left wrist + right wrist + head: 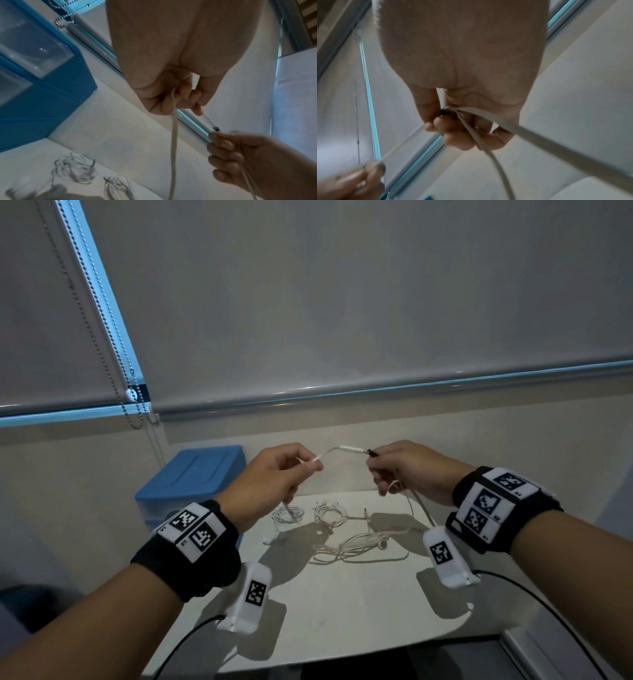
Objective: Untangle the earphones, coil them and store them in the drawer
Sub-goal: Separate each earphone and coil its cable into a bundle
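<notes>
While the left hand point(274, 474) and the right hand point(407, 470) each pinch the white earphone cable point(346, 449) in the middle of the frame, pull apart gently, so the strands hanging to the surface point(342, 604) do not knot; the blue drawer unit point(191, 484) waits at left.

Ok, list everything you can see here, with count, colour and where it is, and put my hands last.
held earphone cable: one, white, stretched in the air between both hands
coiled earphone bundles: two, white, far side of the table
loose earphone tangle: one, white, table centre
drawer unit: one, blue, left of the table
table: one, white
bead chain: one, metal, hanging at left
left hand: pinches the cable
right hand: pinches the cable's dark end
</notes>
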`<state>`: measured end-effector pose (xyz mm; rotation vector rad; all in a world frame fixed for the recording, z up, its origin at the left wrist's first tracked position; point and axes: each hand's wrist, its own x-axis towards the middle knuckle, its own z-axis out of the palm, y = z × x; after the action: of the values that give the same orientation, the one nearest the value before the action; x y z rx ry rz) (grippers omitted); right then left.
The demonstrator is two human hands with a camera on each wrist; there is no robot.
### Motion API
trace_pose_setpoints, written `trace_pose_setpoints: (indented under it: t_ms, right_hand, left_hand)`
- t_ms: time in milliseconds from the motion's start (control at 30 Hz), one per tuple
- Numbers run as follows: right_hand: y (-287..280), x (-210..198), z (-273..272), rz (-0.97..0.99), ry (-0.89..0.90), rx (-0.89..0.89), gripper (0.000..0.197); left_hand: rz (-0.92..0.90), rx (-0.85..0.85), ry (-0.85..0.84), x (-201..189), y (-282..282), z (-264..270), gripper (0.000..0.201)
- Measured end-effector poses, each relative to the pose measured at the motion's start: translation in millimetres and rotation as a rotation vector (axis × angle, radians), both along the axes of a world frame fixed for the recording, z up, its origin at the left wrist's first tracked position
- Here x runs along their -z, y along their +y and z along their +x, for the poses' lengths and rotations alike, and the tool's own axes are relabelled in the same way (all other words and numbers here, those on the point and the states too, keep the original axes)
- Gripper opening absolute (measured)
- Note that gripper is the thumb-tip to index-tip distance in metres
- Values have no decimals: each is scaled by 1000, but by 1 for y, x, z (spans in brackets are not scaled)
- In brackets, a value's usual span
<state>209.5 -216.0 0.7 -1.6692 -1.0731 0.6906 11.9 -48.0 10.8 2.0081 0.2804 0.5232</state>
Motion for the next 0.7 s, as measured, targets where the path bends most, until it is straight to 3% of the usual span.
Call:
trace_pose_setpoints:
  t_ms: [267,400,700]
  right_hand:
    - [-11,-36,-11,231,295,-45,24]
    - [-9,-69,-26,313,193,-56,28]
    - [2,-139,-44,463,-20,-134,20]
  left_hand:
    - [-79,51,139,14,-7,-17,43]
    - [-129,104,219,21,-12,-17,56]
    - [15,87,240,27,-6,-15,26]
